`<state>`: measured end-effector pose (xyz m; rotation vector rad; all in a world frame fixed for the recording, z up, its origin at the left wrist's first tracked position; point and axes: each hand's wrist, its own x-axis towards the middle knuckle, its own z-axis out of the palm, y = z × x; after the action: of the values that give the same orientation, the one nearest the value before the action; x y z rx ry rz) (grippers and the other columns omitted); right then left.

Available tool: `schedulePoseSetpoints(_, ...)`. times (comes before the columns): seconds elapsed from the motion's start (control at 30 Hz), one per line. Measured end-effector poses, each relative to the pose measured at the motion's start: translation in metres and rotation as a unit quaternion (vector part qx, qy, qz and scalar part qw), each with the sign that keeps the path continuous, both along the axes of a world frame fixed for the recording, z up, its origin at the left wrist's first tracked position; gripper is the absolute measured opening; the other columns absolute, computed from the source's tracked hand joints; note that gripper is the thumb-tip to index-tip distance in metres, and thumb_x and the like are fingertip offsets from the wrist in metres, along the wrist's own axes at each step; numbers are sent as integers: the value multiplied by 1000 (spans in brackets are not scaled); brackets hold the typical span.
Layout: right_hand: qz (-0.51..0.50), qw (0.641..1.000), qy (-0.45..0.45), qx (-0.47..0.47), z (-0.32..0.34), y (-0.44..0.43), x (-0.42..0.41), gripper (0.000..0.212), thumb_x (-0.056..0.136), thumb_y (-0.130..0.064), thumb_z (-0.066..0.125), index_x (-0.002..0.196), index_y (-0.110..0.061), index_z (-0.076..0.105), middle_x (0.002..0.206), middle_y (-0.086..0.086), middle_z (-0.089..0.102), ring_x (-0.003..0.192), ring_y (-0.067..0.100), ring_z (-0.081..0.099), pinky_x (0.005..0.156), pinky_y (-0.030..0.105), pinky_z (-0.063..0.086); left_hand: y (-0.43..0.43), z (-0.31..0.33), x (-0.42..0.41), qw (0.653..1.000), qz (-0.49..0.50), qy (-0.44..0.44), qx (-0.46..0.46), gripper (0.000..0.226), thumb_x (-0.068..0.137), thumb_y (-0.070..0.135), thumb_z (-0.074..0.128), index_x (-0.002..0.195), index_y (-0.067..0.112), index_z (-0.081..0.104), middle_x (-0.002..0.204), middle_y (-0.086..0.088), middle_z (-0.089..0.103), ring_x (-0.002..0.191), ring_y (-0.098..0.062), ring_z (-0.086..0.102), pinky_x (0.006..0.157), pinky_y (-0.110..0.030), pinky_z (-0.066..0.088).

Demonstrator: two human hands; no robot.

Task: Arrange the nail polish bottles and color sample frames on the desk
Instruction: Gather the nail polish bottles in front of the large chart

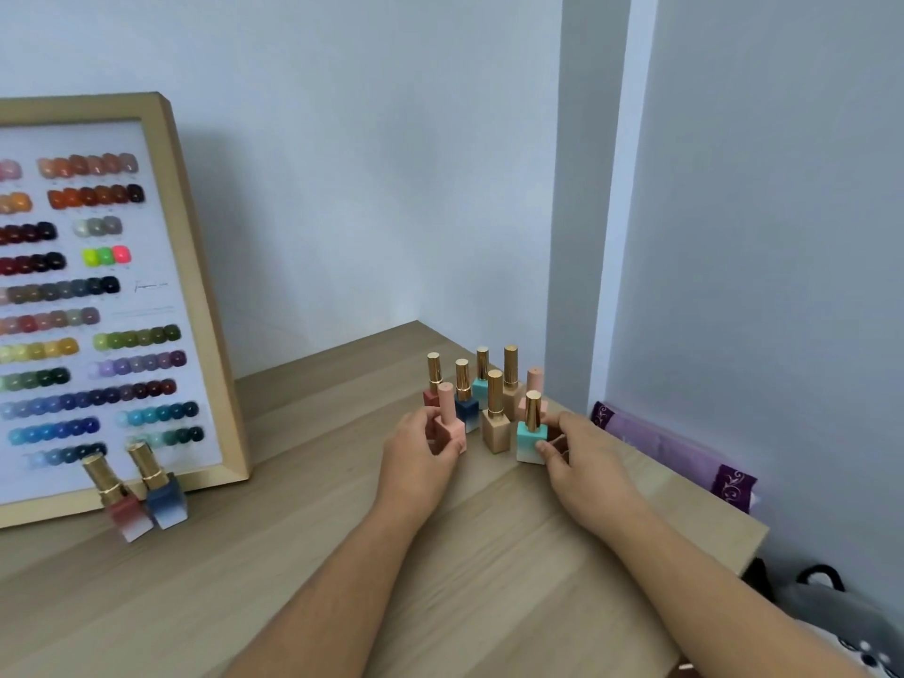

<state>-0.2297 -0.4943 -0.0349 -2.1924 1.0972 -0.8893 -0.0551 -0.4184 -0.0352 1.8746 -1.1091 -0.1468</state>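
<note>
Several nail polish bottles with gold caps stand in a cluster near the desk's far right corner. My left hand (420, 450) grips a pink bottle (451, 423) with a pink cap at the cluster's front left. My right hand (579, 455) holds a teal-to-white bottle (532, 435) at the front right. Between them stands a tan bottle (495, 420). A wooden color sample frame (112, 305) leans on the wall at the left. A red-to-white bottle (124, 506) and a blue bottle (164, 496) stand in front of it.
The wooden desk (342, 555) meets the wall at the back; its right edge runs diagonally. A purple patterned cloth (685, 452) lies beyond that edge, and a grey bag (831, 609) sits lower right.
</note>
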Motion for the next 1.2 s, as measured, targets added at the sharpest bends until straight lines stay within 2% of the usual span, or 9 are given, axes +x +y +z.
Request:
schedulePoseSetpoints(0.17,-15,998,-67,17,-1,5,-4,30,86,-21,61,112,-27,48,96,-6,53,78,5,53,66,13,41,15,1,-2,1000,1,17,-6,52,76,27,74,123,24,51,109,10,53,98,-6,53,82,-22,44)
schedulePoseSetpoints(0.33,-27,992,-104,-66,5,18,-11,19,84,-20,62,91,-28,46,85,-11,51,78,4,51,62,12,38,56,0,9,1000,12,-1,-24,50,77,26,73,122,26,50,106,12,53,99,-3,53,86,-25,47)
schedulePoseSetpoints(0.47,54,987,-69,-131,10,45,-5,18,81,-12,65,84,-23,50,78,-13,49,76,4,48,64,10,37,104,0,23,999,18,-39,-32,42,78,28,71,113,36,50,101,19,53,96,5,52,72,-12,41)
schedulePoseSetpoints(0.63,193,971,-9,-138,11,91,37,17,83,-22,63,89,-31,50,84,-19,48,86,-2,46,71,8,38,171,6,55,988,67,-129,-44,34,77,22,72,104,34,54,91,17,55,88,3,52,67,-11,40)
schedulePoseSetpoints(0.73,248,961,-6,-123,10,117,81,14,85,-30,60,95,-33,50,87,-21,47,87,-8,44,70,6,36,207,10,82,979,126,-147,-58,31,76,17,72,100,29,57,86,14,55,85,0,52,65,-11,40)
schedulePoseSetpoints(0.83,273,957,-30,-94,8,140,128,16,85,-33,59,100,-33,52,87,-22,47,83,-8,46,69,6,36,235,10,114,973,191,-110,-70,31,75,15,73,98,28,56,89,12,57,85,-3,54,69,-17,41)
schedulePoseSetpoints(0.93,293,951,-51,-80,5,158,173,22,85,-33,59,106,-31,53,92,-21,46,86,-6,48,71,7,39,252,9,146,970,236,-29,-50,39,76,22,74,109,25,54,99,11,56,93,-6,54,78,-26,42)
schedulePoseSetpoints(1.03,294,951,-66,-70,3,167,210,28,84,-34,60,111,-30,53,94,-20,46,86,-5,48,70,6,38,254,8,166,978,206,28,-28,51,76,28,74,121,28,48,111,12,54,104,-4,50,88,-23,37)
schedulePoseSetpoints(1.2,271,956,-109,-33,1,168,254,31,83,-31,63,113,-30,55,101,-15,53,90,-4,52,76,10,43,245,6,186,989,143,42,0,60,73,33,76,125,33,46,116,20,52,107,10,47,86,-11,33)
